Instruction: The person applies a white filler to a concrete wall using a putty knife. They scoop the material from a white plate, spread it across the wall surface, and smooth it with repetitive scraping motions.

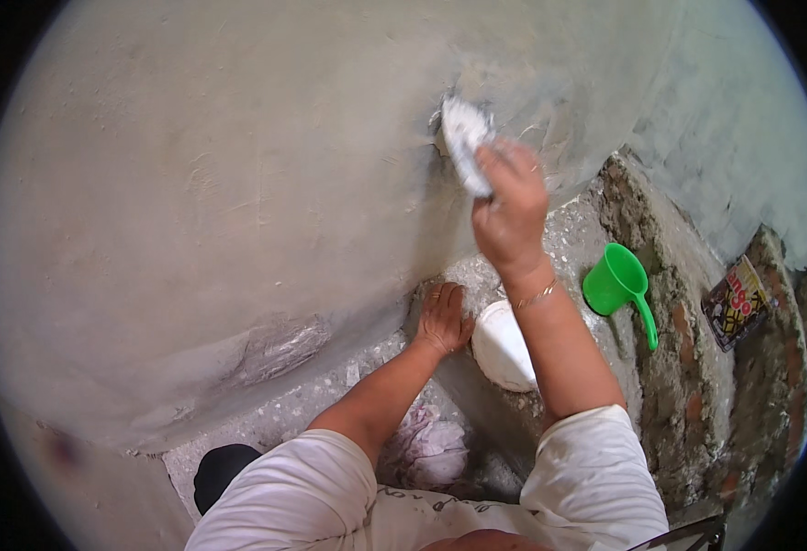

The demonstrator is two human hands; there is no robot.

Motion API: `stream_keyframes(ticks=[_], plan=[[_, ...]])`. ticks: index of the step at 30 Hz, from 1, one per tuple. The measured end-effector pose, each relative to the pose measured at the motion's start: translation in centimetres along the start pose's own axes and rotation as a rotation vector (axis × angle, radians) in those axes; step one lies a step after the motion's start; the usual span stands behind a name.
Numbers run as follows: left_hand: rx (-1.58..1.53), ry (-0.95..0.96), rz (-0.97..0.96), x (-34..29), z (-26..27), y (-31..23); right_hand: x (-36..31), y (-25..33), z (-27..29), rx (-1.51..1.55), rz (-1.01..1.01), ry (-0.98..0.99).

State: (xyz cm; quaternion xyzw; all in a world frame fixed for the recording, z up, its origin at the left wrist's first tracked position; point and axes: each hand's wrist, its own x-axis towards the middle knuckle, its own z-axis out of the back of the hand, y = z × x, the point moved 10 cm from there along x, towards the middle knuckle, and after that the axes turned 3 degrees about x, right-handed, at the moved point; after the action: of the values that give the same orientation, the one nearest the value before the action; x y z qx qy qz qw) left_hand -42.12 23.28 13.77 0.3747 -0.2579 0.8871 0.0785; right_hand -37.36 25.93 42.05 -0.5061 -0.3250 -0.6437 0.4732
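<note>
My right hand (512,200) is closed around a flat, white-smeared scraper (461,138), slightly blurred. Its blade is against or very close to the grey plastered wall (238,138), beside a rough, darker patch; I cannot tell if they touch. Below and to the left, my left hand (444,319) lies with fingers stretched out on the edge of a concrete step, near the foot of the wall. It holds nothing. Between my arms stands a round white container (483,347) with white stuff in it, partly covered by my right forearm.
A green plastic dipper (616,280) stands on the step to the right. Rough brick and concrete steps (688,367) rise beyond it, with a dark printed packet (737,303) on one. A crumpled pale cloth or bag (436,447) lies below my left arm.
</note>
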Motion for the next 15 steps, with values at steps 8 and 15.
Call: stream_keyframes(ticks=[8, 15], plan=[[-0.026, 0.031, 0.025, -0.1, -0.2, -0.3, -4.8, -0.8, 2.1, 0.091, -0.111, 0.051], [-0.009, 0.02, 0.029, 0.1, 0.0, -0.2, 5.3, 0.8, 2.2, 0.126, 0.174, -0.152]])
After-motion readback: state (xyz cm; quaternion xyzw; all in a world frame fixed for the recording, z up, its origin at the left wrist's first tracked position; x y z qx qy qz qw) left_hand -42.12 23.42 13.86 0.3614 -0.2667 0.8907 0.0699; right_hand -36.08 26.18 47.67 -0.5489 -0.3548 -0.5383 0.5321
